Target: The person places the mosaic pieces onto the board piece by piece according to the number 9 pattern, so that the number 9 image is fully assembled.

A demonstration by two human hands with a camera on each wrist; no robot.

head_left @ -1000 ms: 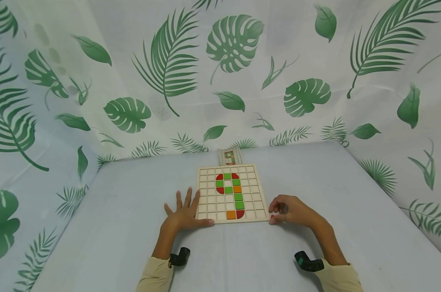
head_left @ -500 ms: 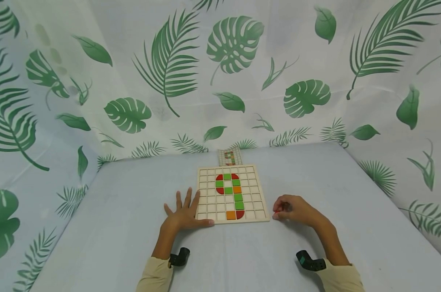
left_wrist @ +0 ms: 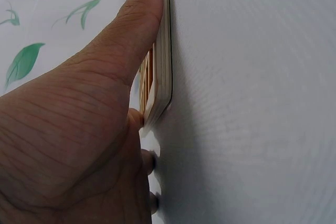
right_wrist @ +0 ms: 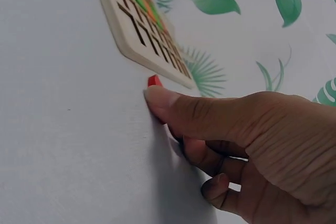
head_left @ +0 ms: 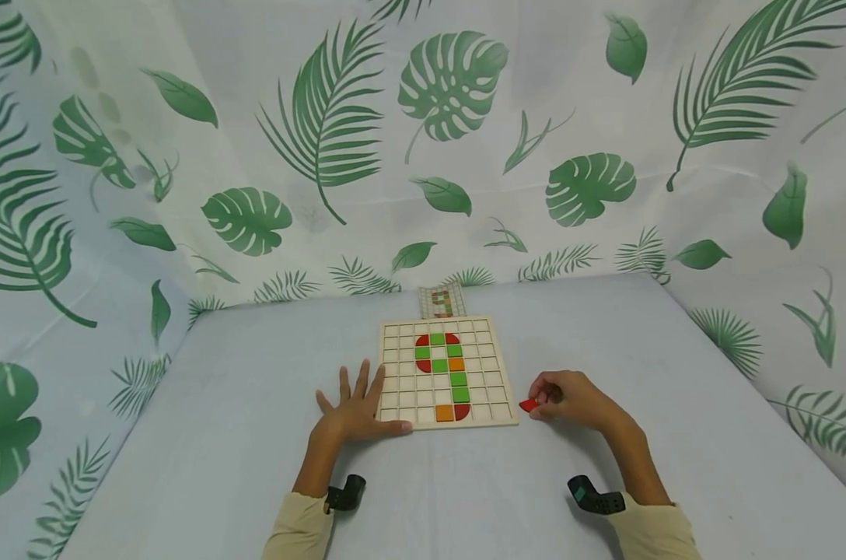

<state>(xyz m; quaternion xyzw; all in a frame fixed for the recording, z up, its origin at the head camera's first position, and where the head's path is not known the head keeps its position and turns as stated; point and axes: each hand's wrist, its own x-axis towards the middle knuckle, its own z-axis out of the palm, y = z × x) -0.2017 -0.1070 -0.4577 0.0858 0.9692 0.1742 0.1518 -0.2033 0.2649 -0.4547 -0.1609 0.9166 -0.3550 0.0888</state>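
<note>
A wooden grid board [head_left: 402,395] lies flat on the white-covered table. Red, green and orange tiles fill some of its cells in the shape of a 9. My left hand [head_left: 349,416] rests at the board's lower left corner, fingers spread and straight, the thumb along the front edge. Just off the board's right side, my right hand [head_left: 570,400] pinches a red quarter-round tile [head_left: 529,405] between thumb and finger. In the right wrist view the red tile [right_wrist: 153,81] pokes out past the thumb tip, apart from the board.
Behind the board stands a small pattern card [head_left: 441,300] printed with a similar 9. A cloth with green leaves [head_left: 451,82] hangs at the back and sides. Black wrist cameras [head_left: 594,498] are worn on both arms.
The right hand has drawn slightly right, away from the board's corner. The red tile, mostly hidden by the fingers before, now shows more fully. My left hand stays in place.
</note>
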